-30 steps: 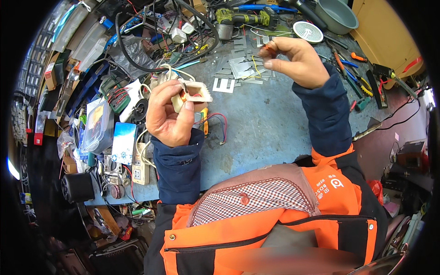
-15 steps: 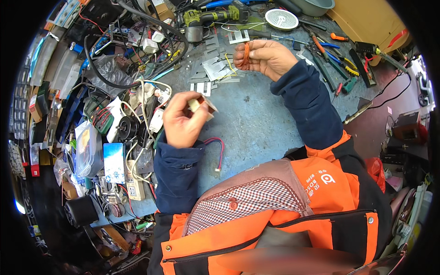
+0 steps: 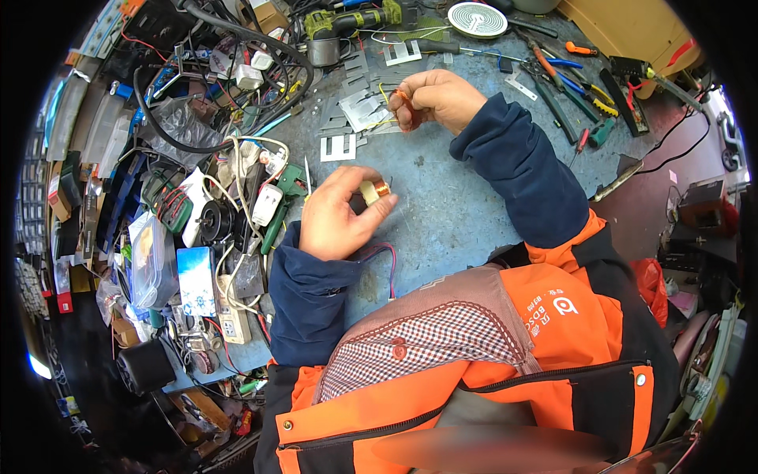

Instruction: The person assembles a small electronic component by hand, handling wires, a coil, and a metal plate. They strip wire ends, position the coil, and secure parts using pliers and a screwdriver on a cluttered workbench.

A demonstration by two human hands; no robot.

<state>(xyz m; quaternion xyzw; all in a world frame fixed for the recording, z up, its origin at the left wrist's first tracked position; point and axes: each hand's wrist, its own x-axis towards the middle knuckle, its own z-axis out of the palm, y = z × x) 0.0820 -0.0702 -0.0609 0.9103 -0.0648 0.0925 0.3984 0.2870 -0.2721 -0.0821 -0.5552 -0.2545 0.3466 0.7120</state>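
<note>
Over the middle of the blue bench my left hand point(image 3: 338, 220) is closed around a small cream coil bobbin point(image 3: 369, 192) with a copper winding showing at its right end. Farther off and to the right, my right hand point(image 3: 442, 99) pinches a bundle of orange copper wire point(image 3: 401, 95), mostly hidden by the fingers. Between and beyond the hands lie loose metal E-shaped laminations point(image 3: 338, 148) and a flat silvery stack point(image 3: 363, 110). A red and blue cable point(image 3: 392, 268) comes out from below my left wrist.
A green cordless drill point(image 3: 351, 21) and a round white disc point(image 3: 478, 20) lie at the back. Pliers and screwdrivers point(image 3: 564, 95) spread along the right. Cables, chargers, a phone point(image 3: 197, 281) and plastic boxes point(image 3: 152, 257) crowd the left. A cardboard box point(image 3: 632, 31) stands back right.
My right hand has drawn a little nearer and left, and the wire bundle is now more covered by its fingers. My left hand has turned and shifted slightly right, exposing the bobbin's copper winding.
</note>
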